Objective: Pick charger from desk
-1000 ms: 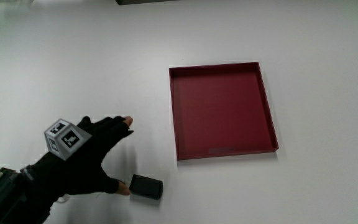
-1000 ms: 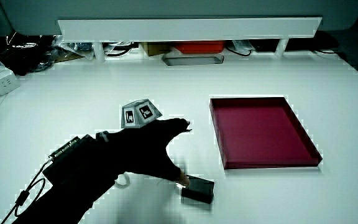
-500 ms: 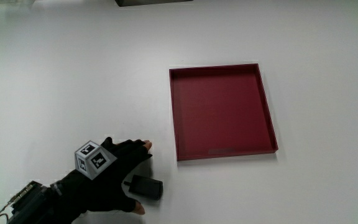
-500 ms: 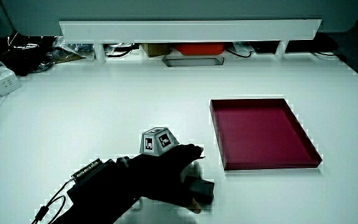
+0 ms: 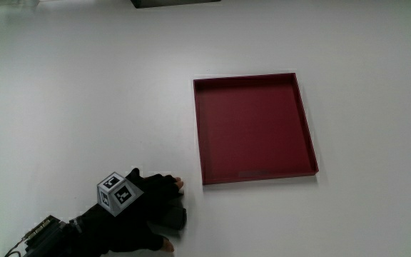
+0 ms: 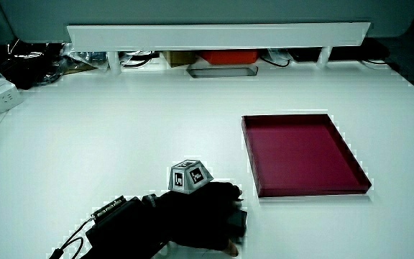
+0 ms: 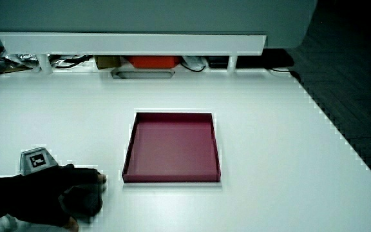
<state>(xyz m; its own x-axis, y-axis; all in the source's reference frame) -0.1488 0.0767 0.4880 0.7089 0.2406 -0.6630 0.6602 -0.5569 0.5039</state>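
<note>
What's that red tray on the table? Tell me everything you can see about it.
The red tray is a shallow, square, dark red box with low upright walls and a flat floor, open on top and empty. It looks like rigid plastic or painted board, though that is uncertain. It lies flat on the white table. Nothing touches it: the hand sits apart from it, nearer to the person.
</note>
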